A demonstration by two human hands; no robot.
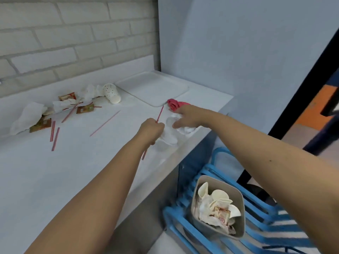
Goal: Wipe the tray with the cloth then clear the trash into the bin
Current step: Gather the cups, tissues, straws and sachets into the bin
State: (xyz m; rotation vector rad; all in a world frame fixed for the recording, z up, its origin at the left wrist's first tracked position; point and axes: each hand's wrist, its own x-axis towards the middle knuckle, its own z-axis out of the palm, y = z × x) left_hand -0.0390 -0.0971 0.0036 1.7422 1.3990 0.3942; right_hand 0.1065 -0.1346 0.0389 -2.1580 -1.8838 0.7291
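Left hand [151, 130] clamps a thin red straw [160, 114]; right hand [187, 119], fingers spread, rests on crumpled white paper [186, 130] near the flat white tray [152, 87].

head-worn view, down over counter [73, 171], close

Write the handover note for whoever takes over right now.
Left hand grips a red straw. Right hand, open, reaches onto crumpled napkins at the counter edge. Pink cloth lies by the corner of the bare tray; wiping looks done. Bin below the counter already holds trash. To do: paper cup, sauce sachets, more napkins, loose straws.
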